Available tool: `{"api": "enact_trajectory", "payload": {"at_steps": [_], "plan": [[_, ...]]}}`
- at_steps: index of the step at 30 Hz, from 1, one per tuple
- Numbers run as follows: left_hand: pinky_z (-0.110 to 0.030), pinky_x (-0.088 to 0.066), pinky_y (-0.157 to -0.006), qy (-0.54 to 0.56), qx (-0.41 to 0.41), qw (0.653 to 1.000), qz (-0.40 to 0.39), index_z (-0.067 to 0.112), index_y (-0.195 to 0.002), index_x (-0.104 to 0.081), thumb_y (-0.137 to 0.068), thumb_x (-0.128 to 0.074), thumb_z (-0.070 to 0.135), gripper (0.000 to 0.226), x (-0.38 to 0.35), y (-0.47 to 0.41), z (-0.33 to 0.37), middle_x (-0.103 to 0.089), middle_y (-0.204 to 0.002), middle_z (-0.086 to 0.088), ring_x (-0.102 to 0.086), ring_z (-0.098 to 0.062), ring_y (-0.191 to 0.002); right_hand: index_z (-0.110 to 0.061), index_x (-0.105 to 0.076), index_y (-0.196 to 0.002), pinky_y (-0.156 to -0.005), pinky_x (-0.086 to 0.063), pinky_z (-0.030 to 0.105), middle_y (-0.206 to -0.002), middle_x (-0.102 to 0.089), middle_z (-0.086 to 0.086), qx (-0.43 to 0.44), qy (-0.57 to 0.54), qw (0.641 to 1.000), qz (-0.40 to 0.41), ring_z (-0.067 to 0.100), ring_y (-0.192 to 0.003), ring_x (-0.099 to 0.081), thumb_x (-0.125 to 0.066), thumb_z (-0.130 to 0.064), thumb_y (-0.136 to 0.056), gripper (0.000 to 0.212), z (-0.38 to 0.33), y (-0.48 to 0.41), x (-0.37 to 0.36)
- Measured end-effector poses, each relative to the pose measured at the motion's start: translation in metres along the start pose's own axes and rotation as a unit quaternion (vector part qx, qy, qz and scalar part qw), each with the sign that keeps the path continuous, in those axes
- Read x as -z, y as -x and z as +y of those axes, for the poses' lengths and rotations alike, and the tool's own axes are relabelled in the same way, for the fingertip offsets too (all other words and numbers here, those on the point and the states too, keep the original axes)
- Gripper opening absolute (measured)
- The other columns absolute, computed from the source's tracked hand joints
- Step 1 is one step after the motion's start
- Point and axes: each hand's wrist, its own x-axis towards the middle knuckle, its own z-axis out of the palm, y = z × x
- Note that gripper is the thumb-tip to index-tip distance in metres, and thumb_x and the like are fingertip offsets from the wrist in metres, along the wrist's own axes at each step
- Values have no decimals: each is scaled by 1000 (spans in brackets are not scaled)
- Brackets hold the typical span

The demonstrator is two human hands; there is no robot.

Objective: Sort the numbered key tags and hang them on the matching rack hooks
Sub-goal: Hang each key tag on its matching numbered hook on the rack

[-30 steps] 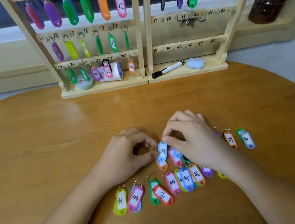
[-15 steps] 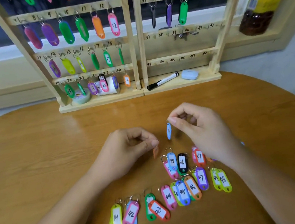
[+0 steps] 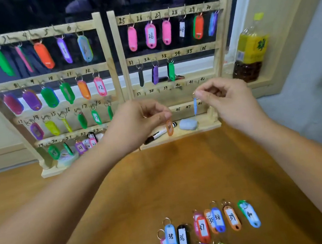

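Two wooden key racks (image 3: 120, 82) with numbered rows stand at the table's far edge. Coloured tags fill the left rack and the right rack's top row; three tags hang under 31 to 33. My left hand (image 3: 135, 123) pinches an orange tag (image 3: 169, 128) that dangles in front of the right rack's lower rows. My right hand (image 3: 227, 100) pinches the ring of a light blue tag (image 3: 195, 106), seen edge-on, near the 41 and 42 marks. Several numbered tags (image 3: 202, 229), among them 35 to 40, lie on the table near me.
A black marker (image 3: 156, 136) and a pale blue eraser (image 3: 188, 123) lie on the right rack's base. A roll of tape (image 3: 66, 159) sits on the left rack's base. A yellow-labelled bottle (image 3: 249, 53) stands on the sill at right. The wooden table (image 3: 83, 194) spreads below.
Both hands have lifted off the table and moved forward to the right rack, each carrying a tag. The view has tilted up, so the loose tags sit lower in the frame.
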Motion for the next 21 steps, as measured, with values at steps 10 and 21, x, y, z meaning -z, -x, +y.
{"api": "enact_trajectory", "payload": {"at_steps": [10,21], "plan": [[-24,-52,-67,-70,-40,992,99,30,-93,-82,-95,-79,36,7,5,-100,24,-77,-80,11,-67,-2,-72,-37,-76,-88,-66,-43,26,-62,-58,-11,32,45,996,74,8,-63,-53,-73,-31,-99,12,-6,-91,11],[-27,-58,-70,-134,-48,976,166,29,-95,-82,-96,-77,36,8,4,-122,38,-76,-78,12,-66,-1,-64,-22,-76,-93,-63,-39,22,-55,-59,-28,-18,20,997,66,-7,-54,-51,-67,-22,-102,13,-13,-111,-5]]}}
